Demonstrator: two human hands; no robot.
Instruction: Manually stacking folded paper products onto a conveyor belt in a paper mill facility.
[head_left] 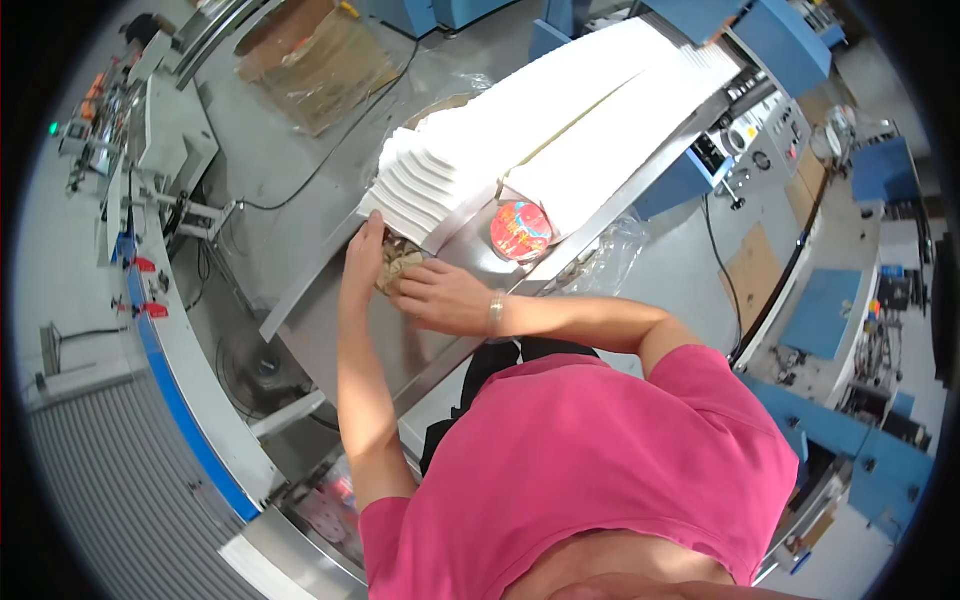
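Fanned stacks of white sheets [560, 100] lie in overlapping rows along a sloping metal table [330, 330]. At their near left end, my left hand [366, 258] has its fingers together against the corner of the stack. What it grips there is hidden. Just right of it, my right hand [445, 297] curls its fingers over a crumpled tan bundle [403, 268], perhaps cloth or paper; its kind is unclear. The bundle sits against the stack's near end, between both hands. A round red disc or lid [521, 231] with a coloured print rests on the metal beside the sheets.
A large open cardboard box [310, 65] with plastic film stands on the floor at the far left. Blue machine housings [785, 45] and a control panel [770, 145] border the table's far right. A ribbed grey conveyor [110, 490] runs along the left. Cables cross the floor.
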